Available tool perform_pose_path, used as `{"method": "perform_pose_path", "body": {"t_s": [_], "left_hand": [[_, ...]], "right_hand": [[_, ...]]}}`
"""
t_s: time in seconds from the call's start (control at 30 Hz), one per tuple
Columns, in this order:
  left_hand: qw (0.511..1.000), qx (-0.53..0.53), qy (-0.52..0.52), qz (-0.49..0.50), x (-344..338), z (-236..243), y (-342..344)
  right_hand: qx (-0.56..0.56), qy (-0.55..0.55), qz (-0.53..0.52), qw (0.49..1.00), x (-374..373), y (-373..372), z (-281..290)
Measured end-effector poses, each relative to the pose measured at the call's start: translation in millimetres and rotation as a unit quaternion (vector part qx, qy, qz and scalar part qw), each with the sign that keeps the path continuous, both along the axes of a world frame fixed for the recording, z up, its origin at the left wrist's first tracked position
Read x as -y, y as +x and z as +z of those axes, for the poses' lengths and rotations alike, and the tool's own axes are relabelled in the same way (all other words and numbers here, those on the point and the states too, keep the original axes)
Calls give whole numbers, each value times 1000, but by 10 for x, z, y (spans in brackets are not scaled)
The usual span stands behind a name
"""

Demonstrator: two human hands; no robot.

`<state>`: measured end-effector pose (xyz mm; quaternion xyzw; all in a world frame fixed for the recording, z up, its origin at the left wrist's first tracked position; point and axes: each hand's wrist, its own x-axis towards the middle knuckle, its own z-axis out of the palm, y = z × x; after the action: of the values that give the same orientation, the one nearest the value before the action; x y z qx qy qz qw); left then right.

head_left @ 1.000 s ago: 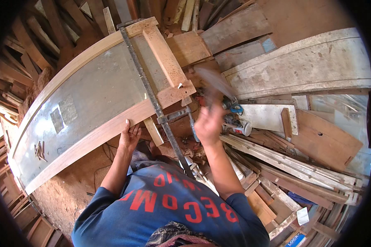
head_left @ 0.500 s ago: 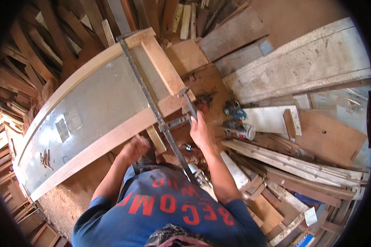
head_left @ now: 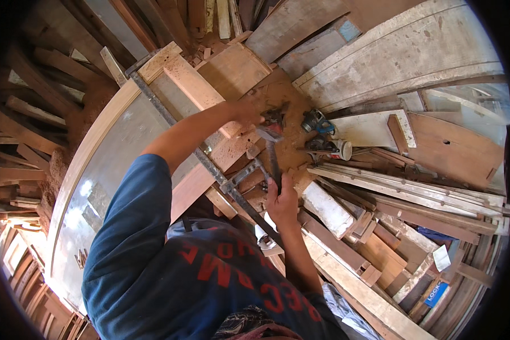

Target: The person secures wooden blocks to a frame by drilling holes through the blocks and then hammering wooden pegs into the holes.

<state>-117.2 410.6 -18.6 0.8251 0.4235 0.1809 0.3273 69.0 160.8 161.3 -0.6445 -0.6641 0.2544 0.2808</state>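
My right hand (head_left: 283, 199) is closed around the handle of a hammer (head_left: 272, 153), its dark head pointing away from me. My left arm now reaches across the work. My left hand (head_left: 247, 113) is smeared by motion over the end of a short wooden rail (head_left: 195, 89), close to the hammer head; its fingers cannot be made out. A long metal bar clamp (head_left: 178, 126) spans the curved wooden frame (head_left: 93, 148), with its screw end (head_left: 246, 171) just left of the hammer. My left arm covers part of the frame's near rail (head_left: 190, 187).
Beyond the hammer, blue power tools (head_left: 318, 122) lie on the sawdust-covered floor. A white can (head_left: 341, 150) stands beside them. Planks (head_left: 402, 195) are stacked on the right, and a large pale panel (head_left: 408, 62) leans at the far right. Curved offcuts (head_left: 37, 122) crowd the left.
My left hand has swung from the near rail out to the far right end of the rails. The hammer has shifted slightly right and nearer, and the view has turned.
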Motion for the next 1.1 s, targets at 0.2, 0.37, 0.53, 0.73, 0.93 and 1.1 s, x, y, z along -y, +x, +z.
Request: {"method": "perform_pose_path", "body": {"t_s": [0.2, 0.37, 0.53, 0.73, 0.93, 1.1], "left_hand": [[962, -163, -183, -117, -73, 420, 165], [975, -170, -68, -123, -194, -118, 157], [985, -107, -77, -110, -152, -459, 466], [966, -151, 183, -106, -164, -681, 249], [982, -122, -94, -111, -170, -284, 231], [988, -114, -49, -95, -42, -326, 306]], "right_hand": [[-73, 90, -21, 993, 98, -261, -69], [121, -245, -26, 962, -142, -433, 94], [14, 45, -30, 998, 93, -394, 54], [58, -119, -17, 991, -202, -510, 97], [70, 85, 54, 992, 40, -311, -391], [32, -87, -24, 995, 60, -407, -43]]}}
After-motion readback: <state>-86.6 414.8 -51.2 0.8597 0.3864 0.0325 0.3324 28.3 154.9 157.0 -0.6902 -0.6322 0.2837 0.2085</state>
